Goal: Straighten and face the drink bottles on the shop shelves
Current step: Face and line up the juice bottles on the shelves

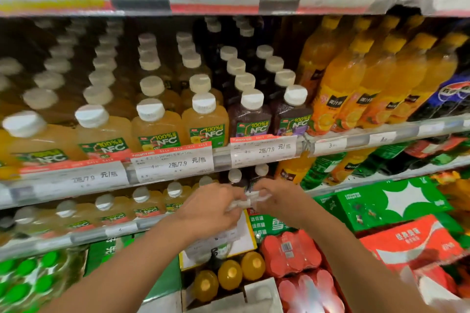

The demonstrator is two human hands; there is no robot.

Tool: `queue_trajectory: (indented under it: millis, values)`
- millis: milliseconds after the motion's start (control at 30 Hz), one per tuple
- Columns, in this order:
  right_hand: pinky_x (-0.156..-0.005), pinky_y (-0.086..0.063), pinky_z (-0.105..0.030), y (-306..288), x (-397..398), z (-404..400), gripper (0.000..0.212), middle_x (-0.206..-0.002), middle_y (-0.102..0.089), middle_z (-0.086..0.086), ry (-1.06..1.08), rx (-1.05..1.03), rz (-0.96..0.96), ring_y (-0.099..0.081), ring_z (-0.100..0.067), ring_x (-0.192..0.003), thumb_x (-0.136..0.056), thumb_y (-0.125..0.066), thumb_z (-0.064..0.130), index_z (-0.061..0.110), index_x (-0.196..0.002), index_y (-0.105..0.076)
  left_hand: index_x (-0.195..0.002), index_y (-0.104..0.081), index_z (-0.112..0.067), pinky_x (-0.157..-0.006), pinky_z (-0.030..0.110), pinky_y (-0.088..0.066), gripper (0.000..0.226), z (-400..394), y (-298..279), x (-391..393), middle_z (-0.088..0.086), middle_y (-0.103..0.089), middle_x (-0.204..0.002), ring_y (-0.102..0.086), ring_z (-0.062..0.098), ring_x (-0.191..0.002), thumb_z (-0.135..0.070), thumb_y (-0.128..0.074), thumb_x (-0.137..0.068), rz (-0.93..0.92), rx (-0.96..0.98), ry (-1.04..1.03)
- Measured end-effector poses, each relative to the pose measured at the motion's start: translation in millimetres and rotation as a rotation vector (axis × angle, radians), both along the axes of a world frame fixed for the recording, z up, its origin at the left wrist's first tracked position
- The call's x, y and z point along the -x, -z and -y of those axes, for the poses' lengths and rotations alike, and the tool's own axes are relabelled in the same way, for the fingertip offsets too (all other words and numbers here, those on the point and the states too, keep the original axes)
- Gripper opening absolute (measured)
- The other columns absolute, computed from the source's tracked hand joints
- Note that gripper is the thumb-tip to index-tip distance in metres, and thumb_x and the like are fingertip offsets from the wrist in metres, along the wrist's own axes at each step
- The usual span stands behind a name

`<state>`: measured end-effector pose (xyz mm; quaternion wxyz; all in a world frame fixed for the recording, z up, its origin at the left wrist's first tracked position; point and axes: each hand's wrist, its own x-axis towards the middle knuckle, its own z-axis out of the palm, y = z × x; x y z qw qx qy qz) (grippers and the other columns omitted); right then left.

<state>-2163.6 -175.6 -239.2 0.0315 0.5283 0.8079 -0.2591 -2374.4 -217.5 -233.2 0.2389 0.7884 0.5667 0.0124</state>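
White crumpled plastic (248, 201) pinched between left hand (211, 211) and right hand (277, 198), at lower shelf's front edge (122, 230).

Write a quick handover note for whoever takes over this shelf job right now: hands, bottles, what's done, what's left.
Left hand and right hand: both at the lower shelf edge, fingers pinching a small white crumpled thing; what it is, I cannot tell.
Middle shelf: yellow juice bottles and dark juice bottles stand in rows, front labels facing out.
Left: lower shelf bottles behind the hands, not yet checked.
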Motion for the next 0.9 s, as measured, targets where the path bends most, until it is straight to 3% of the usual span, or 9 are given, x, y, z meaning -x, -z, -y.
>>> queue_trajectory:
  millis: [133,200,333,433,533,700,900]
  values:
    - [-0.085,-0.054,-0.044,-51,0,40,0.019,-0.096,-0.07,0.006,0.01,-0.012,-0.134,-0.063,-0.012,-0.081,-0.094,-0.066,0.031,0.024,-0.111,-0.066,-0.116,-0.062,-0.033,-0.082,0.036,-0.054,0.031,34,-64,-1,-0.011,-0.072,-0.105,-0.066,0.007,-0.095,-0.046,-0.048,-0.092,0.176,-0.027,-0.093]
    - [-0.082,-0.055,-0.036,-81,4,55,0.016,-0.1,-0.068,0.008,0.021,-0.018,-0.162,-0.063,-0.009,-0.083,-0.097,-0.063,0.025,0.023,-0.112,-0.066,-0.114,-0.063,-0.032,-0.08,0.036,-0.053,0.03,49,-94,0,-0.011,-0.072,-0.103,-0.065,0.005,-0.094,-0.044,-0.049,-0.091,0.231,-0.049,-0.134]
    - [-0.074,-0.05,-0.014,-132,7,83,0.036,-0.11,-0.065,0.018,0.1,0.03,-0.279,-0.065,0.003,-0.091,-0.096,-0.066,0.037,0.033,-0.131,-0.059,-0.128,-0.062,-0.034,-0.086,0.032,-0.052,0.032,79,-140,8,-0.014,-0.07,-0.113,-0.063,0.004,-0.101,-0.035,-0.056,-0.096,0.276,-0.123,-0.185]
    - [-0.082,-0.053,-0.023,-164,10,99,0.035,-0.111,-0.064,0.019,0.094,0.033,-0.312,-0.064,0.001,-0.096,-0.097,-0.063,0.042,0.038,-0.131,-0.055,-0.133,-0.06,-0.036,-0.091,0.026,-0.051,0.035,100,-167,18,-0.017,-0.068,-0.12,-0.062,0.003,-0.108,-0.039,-0.057,-0.098,0.274,-0.127,-0.211]
    - [-0.09,-0.056,-0.032,-187,16,109,0.035,-0.116,-0.067,0.014,0.061,0.001,-0.316,-0.065,-0.002,-0.099,-0.096,-0.063,0.043,0.04,-0.13,-0.057,-0.129,-0.059,-0.04,-0.089,0.033,-0.053,0.036,121,-189,28,-0.019,-0.069,-0.113,-0.063,0.002,-0.102,-0.049,-0.052,-0.095,0.277,-0.132,-0.241]
    - [-0.086,-0.057,-0.031,-215,32,117,0.036,-0.109,-0.067,0.016,-0.052,-0.024,-0.309,-0.067,-0.001,-0.089,-0.091,-0.063,0.05,0.041,-0.125,-0.058,-0.127,-0.061,-0.038,-0.079,0.016,-0.047,0.031,147,-224,48,-0.022,-0.068,-0.11,-0.059,-0.006,-0.094,-0.045,-0.054,-0.098,0.23,-0.177,-0.284]
    - [-0.084,-0.054,-0.019,-239,58,120,0.038,-0.104,-0.067,0.018,-0.139,-0.062,-0.32,-0.063,0.007,-0.084,-0.093,-0.064,0.047,0.043,-0.13,-0.057,-0.131,-0.058,-0.043,-0.091,0.025,-0.053,0.036,177,-253,78,-0.025,-0.067,-0.114,-0.062,-0.006,-0.098,-0.051,-0.055,-0.096,0.235,-0.179,-0.383]
